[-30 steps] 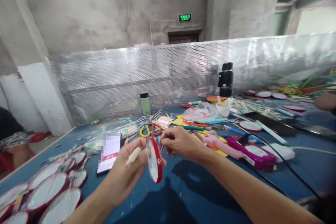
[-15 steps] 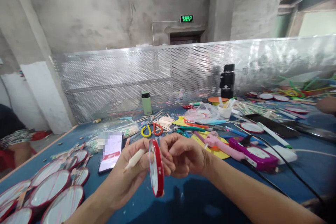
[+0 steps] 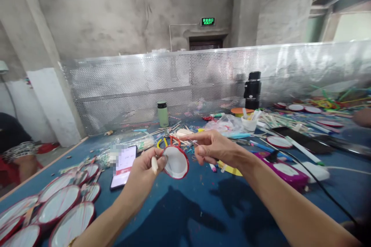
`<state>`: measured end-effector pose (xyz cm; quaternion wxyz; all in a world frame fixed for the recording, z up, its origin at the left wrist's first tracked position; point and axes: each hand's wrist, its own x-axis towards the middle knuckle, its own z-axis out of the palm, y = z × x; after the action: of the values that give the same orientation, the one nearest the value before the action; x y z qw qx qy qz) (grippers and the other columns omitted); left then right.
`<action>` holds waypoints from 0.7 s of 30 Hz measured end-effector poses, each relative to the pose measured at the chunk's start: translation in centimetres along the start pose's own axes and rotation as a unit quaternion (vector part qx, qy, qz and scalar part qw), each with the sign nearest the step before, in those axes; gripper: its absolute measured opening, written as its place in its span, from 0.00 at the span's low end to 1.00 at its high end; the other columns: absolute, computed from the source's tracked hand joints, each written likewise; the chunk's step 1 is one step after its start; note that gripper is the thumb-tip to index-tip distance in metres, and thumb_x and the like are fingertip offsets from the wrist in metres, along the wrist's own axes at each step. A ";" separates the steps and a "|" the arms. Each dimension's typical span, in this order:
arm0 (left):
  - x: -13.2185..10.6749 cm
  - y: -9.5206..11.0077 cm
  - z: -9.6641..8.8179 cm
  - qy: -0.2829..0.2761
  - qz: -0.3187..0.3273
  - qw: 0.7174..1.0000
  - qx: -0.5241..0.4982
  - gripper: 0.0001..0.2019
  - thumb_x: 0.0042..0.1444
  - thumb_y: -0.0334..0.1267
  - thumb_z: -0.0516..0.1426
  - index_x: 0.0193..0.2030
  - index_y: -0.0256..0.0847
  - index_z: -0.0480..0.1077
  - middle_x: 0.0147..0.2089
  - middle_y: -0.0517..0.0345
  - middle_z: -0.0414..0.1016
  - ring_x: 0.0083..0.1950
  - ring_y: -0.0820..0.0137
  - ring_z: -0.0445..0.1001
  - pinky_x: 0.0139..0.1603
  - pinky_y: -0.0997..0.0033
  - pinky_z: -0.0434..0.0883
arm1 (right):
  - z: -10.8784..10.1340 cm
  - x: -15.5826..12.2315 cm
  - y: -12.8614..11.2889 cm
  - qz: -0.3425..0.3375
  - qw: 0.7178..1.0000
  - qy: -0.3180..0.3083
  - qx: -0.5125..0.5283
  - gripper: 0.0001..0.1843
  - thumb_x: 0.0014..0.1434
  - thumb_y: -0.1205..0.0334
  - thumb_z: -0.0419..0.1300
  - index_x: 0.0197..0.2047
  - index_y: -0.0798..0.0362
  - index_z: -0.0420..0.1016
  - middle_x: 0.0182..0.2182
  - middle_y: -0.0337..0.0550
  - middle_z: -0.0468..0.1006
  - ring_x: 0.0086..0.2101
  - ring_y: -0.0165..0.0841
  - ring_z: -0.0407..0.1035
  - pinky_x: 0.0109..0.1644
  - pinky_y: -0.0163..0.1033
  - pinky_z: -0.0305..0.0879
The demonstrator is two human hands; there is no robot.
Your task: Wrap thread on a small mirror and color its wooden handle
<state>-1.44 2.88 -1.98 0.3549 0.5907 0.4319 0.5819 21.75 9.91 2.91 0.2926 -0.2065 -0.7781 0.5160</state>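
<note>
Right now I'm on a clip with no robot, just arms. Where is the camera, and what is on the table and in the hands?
There is no machine here. The two arms belong to a person wearing a camera on the head, so the single view looks forward and down over their own hands. The left hand grips a small red-rimmed white disc by its pale stick handle. The right hand hangs just beside the disc with thumb and forefinger pinched; what they pinch is too thin to tell. Below is a blue table with a pile of similar discs at the left, a phone, a green bottle further back, and a purple corded tool on the right. Another person sits at the far left edge.
</note>
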 end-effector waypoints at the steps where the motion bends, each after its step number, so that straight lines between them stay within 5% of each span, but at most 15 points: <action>1: 0.0 -0.1 0.1 0.000 -0.003 1.000 0.020 0.10 0.56 0.44 0.61 0.34 0.39 0.71 0.26 0.65 0.68 0.28 0.75 0.62 0.30 0.76 0.60 | 0.3 0.1 0.0 -0.013 1.000 0.004 -0.025 0.42 0.49 0.42 0.69 0.63 0.54 0.68 0.24 0.36 0.75 0.20 0.22 0.58 0.21 0.30 0.53; 9: 0.0 -0.2 0.4 -0.013 -0.032 0.995 0.091 0.11 0.54 0.45 0.58 0.34 0.39 0.69 0.24 0.64 0.68 0.26 0.72 0.62 0.29 0.73 0.60 | 3.1 -0.2 -0.6 -0.046 0.963 0.076 -0.256 0.51 0.41 0.38 0.72 0.65 0.46 0.62 0.43 0.43 0.75 0.38 0.34 0.69 0.42 0.41 0.66; 14: 0.0 0.0 0.2 -0.003 0.013 0.988 0.152 0.08 0.55 0.41 0.57 0.30 0.40 0.69 0.22 0.64 0.67 0.26 0.71 0.62 0.28 0.73 0.60 | 3.5 -0.3 -0.4 -0.069 0.921 0.089 -0.373 0.52 0.41 0.33 0.69 0.66 0.44 0.62 0.60 0.49 0.69 0.54 0.47 0.65 0.59 0.54 0.59; 21: -0.2 0.4 0.0 0.011 0.069 0.970 0.232 0.05 0.53 0.34 0.58 0.26 0.42 0.71 0.22 0.63 0.72 0.26 0.69 0.67 0.35 0.69 0.66 | 4.2 0.1 -0.6 -0.076 0.882 0.074 -0.459 0.50 0.44 0.31 0.66 0.65 0.47 0.64 0.56 0.53 0.72 0.54 0.50 0.64 0.58 0.56 0.57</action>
<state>-1.35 2.56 -1.72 0.1620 0.6791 0.5169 0.4953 18.90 6.89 2.22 0.2600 -0.2953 -0.9173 0.0610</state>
